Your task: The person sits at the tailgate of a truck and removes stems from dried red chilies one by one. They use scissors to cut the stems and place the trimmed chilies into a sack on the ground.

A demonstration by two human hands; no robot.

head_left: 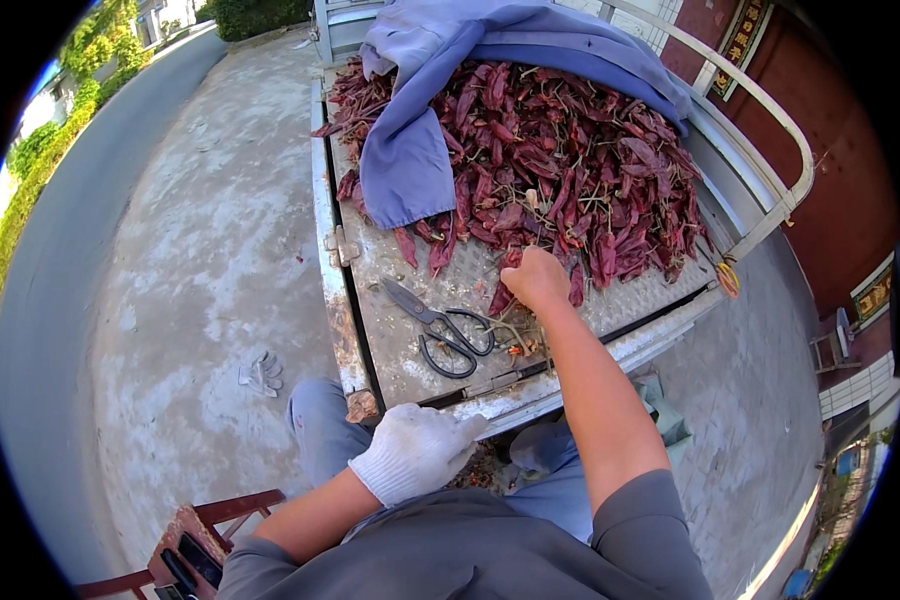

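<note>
A heap of dried red chili peppers point(610, 190) covers the far part of a metal truck bed point(390, 380). My bare right hand point(538, 280) reaches to the heap's near edge, its fingers closed around a dried chili pepper point(511, 258) that shows only in part. My left hand point(417, 455), in a white knitted glove, hovers over my lap beside the bed's front edge. Its fingers point right, partly hidden, with nothing seen in them. Large black-handled scissors point(435, 322) lie left of my right hand, blades pointing away. Loose stems and pepper bits point(518, 340) lie beside the handles.
A blue-grey cloth point(410, 165) drapes over the heap's back and left. Metal rails point(770, 90) run along the bed's right side. A white glove point(261, 374) lies on the concrete at left. A brown stool point(185, 545) holding dark items stands at lower left.
</note>
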